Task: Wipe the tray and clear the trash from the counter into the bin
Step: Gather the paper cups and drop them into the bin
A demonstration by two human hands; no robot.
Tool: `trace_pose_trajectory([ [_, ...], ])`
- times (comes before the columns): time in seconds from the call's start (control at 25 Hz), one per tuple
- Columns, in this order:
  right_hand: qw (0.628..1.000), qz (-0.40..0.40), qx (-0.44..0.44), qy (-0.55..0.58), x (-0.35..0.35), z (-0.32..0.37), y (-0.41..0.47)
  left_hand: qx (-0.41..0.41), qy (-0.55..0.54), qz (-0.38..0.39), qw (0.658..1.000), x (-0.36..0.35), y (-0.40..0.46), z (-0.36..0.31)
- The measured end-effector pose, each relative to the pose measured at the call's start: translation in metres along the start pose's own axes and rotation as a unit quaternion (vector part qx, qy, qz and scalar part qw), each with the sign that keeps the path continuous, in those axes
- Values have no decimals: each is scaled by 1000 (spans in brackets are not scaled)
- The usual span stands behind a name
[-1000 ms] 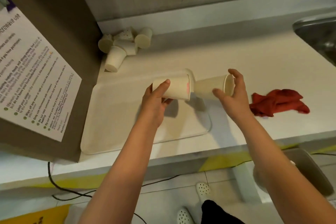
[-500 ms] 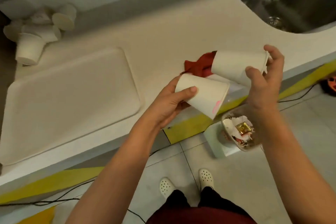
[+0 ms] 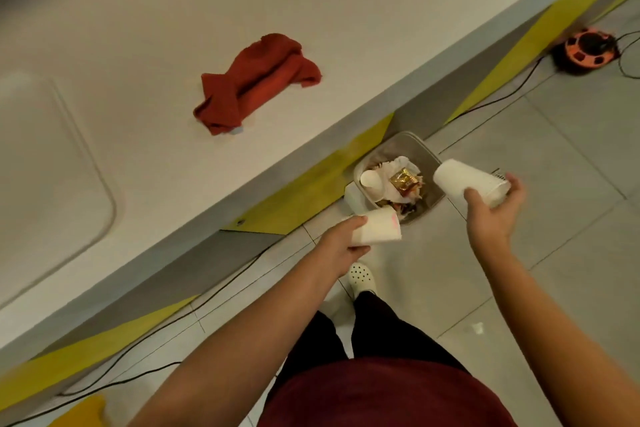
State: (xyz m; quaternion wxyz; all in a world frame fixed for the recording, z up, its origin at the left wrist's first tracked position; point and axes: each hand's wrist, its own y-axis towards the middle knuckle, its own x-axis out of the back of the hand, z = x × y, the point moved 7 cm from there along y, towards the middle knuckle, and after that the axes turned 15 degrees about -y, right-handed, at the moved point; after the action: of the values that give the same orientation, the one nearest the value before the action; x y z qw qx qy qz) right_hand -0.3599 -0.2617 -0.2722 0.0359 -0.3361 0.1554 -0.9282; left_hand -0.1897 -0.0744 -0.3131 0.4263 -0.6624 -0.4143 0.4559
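Note:
My left hand (image 3: 341, 244) grips a white paper cup with a pink smear (image 3: 379, 227), held just left of the bin. My right hand (image 3: 493, 210) grips a second white paper cup (image 3: 465, 182) lying on its side over the bin's right rim. The small grey bin (image 3: 412, 146) stands on the floor against the counter base, holding wrappers, crumpled paper and one cup. A crumpled red cloth (image 3: 256, 80) lies on the white counter (image 3: 346, 10). The pale tray (image 3: 45, 163) sits at the counter's left edge, partly cut off.
An orange cable reel (image 3: 585, 50) and black cables lie on the tiled floor at the right. Yellow tape marks the counter base. My feet in white clogs (image 3: 362, 277) stand just below the bin. A small white scrap (image 3: 478, 328) lies on the floor.
Both hands dropped from counter height down to the bin with their cups. The view swung right and down, so the cup pile and most of the tray left the frame.

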Motion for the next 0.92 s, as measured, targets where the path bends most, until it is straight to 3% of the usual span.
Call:
trace_pose_trajectory([
  [0.08, 997, 29, -54, -36, -12, -33, 4, 18, 12, -41, 999, 3, 17, 13],
  [0.24, 989, 73, -66, -107, -33, -42, 14, 25, 10, -58, 998, -16, 32, 18],
  [0.64, 981, 74, 105, -144, -59, 34, 49, -36, 133, -15, 990, -92, 49, -24],
  [0.8, 966, 113, 44, -228, -66, 9, 53, 33, 265, -24, 963, -85, 39, -18],
  [0.92, 963, 160, 19, -216, -70, -11, 45, 18, 340, -1, 940, -72, 34, -19],
])
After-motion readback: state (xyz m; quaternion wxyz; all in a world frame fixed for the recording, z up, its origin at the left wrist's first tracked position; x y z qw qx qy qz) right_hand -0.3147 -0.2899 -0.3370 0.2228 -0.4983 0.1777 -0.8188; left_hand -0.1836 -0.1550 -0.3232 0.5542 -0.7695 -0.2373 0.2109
